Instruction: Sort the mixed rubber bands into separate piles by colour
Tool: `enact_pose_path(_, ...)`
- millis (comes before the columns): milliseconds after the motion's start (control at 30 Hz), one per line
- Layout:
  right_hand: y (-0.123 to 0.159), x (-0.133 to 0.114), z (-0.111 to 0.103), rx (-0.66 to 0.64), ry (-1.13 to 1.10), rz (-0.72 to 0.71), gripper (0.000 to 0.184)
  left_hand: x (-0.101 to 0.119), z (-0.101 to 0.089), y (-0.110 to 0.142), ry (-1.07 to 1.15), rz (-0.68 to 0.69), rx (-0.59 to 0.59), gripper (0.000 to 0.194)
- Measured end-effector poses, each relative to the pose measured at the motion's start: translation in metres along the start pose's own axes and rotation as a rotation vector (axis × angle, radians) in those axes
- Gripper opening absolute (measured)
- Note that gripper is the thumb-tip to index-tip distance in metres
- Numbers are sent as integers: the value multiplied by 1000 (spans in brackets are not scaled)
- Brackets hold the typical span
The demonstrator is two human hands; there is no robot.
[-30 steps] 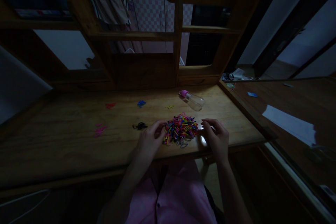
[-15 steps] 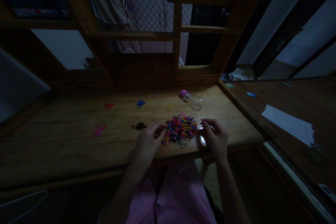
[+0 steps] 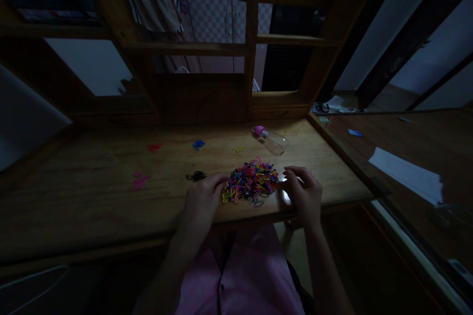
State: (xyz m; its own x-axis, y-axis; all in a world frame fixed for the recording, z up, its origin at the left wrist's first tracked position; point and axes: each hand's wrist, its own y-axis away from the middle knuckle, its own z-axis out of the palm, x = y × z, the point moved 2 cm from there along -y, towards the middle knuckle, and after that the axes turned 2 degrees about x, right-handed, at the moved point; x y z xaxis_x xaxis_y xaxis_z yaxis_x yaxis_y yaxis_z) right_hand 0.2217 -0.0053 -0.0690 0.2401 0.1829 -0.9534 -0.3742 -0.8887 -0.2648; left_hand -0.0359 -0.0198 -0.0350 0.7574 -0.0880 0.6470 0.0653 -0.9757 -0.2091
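Observation:
A heap of small multicoloured elastic bands lies on the wooden desk between my hands. My left hand is at the heap's left edge, its fingers and thumb drawn together in a pinch. Whether a band is between those fingertips is too dark and small to make out. At the right edge of the heap, my right hand rests with curled fingers, thumb and index fingertip apart. A small bunch of black bands lies just beyond my left hand.
Sorted by colour are pink bands, red bands, blue bands and yellow bands. A clear bottle with a pink cap lies behind the heap. Wooden shelving rises at the back; white paper lies on the right-hand surface.
My left hand has drawn back to the left from the heap, and the heap's left edge, with some yellow bands, now spreads further left. My right hand has hardly moved.

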Motion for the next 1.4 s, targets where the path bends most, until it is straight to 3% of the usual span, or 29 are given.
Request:
enact_pose_path(133,-2,-4,3,-147,59,-125,22,0,5,2,2,18,-36,23)
enact_pose_path(233,-2,-9,7,-289,163,-291,20,-1,5,3,-5,61,9,24)
enact_pose_path(333,-2,-10,10,-331,241,-359,23,0,5,4,-8,105,41,23)
enact_pose_path(533,-5,-5,8,-330,167,-289,15,9,11,-3,-20,158,53,17)
enact_pose_path(867,-8,-7,5,-325,77,-256,17,17,52,-34,-83,317,-58,19)
enact_pose_path(1400,-7,-1,7,-295,71,-195,13,21,46,-40,-37,363,-20,4)
